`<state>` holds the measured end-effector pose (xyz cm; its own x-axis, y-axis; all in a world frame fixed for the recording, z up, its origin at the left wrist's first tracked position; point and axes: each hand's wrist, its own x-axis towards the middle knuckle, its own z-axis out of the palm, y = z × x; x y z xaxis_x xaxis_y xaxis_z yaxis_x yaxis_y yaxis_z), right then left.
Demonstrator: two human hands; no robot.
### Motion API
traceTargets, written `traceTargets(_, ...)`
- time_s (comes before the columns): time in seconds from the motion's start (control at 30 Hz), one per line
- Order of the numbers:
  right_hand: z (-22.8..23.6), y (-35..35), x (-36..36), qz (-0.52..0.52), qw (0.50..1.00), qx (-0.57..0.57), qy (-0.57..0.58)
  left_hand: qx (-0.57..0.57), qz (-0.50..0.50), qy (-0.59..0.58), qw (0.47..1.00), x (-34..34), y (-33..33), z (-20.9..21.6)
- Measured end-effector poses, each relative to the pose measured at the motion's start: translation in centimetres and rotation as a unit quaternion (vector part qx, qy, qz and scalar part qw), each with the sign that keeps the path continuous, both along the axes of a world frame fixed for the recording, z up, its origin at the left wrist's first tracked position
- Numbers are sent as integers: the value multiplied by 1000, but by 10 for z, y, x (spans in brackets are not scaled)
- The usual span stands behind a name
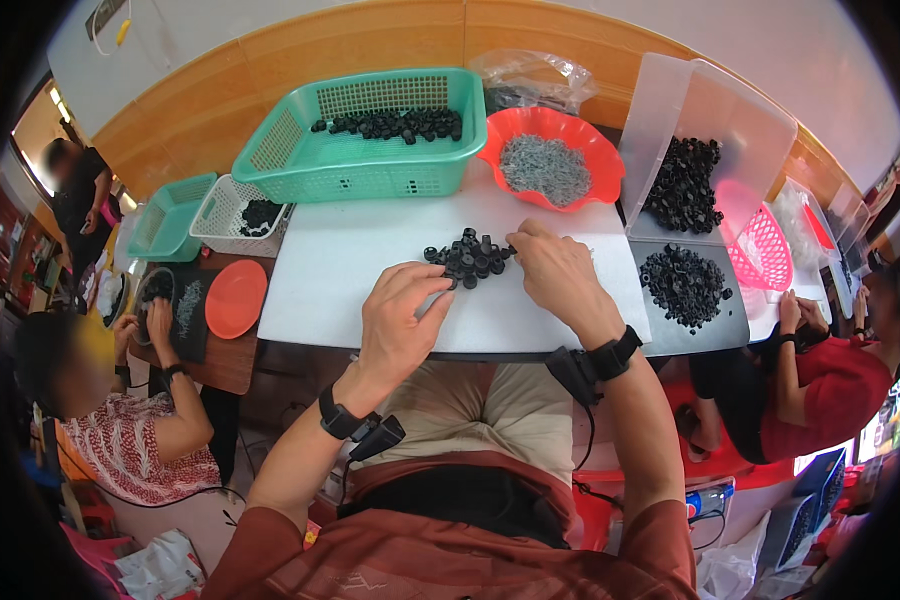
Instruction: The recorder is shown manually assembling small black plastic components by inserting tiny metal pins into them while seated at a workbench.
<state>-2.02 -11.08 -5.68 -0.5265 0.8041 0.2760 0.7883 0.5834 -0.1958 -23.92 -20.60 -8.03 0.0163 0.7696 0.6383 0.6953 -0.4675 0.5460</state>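
A small pile of black plastic parts (pixel 468 258), short and knob-like, lies on the white tabletop sheet (pixel 350 255) in front of me. At the pile's left edge my left hand (pixel 400 315) has its fingers curled, with a small black part at the thumb and fingertips. My right hand (pixel 560 272) is bent over the pile's right edge, its fingertips drawn together; whatever they hold is hidden. Beyond the pile stand a green basket (pixel 350 185) with more black parts and a red scalloped bowl (pixel 605 190) full of small grey metal pieces, perhaps screws.
At right, a clear plastic bin (pixel 660 100) lies tipped, black parts spilling onto a grey board (pixel 705 330). A pink basket (pixel 765 250) stands beyond. Left are a white basket (pixel 235 243) and a red plate (pixel 235 300). Co-workers sit at both sides (pixel 140 440) (pixel 820 400).
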Motion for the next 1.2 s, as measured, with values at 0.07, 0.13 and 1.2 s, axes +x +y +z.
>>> traceTargets(0.07, -3, 3, -1, -1, 1000, 10, -14, 2, -3, -13, 1000, -1, 0, 0)
traceTargets(0.13, -4, 3, 1, -2, 999, 19, -27, 4, -7, -25, 1000, 0, 0, -1)
traceTargets(1.2, 1, -47, 54, -19, 999, 11, 42, -350, -234, -432, 798, 39, -24, 0)
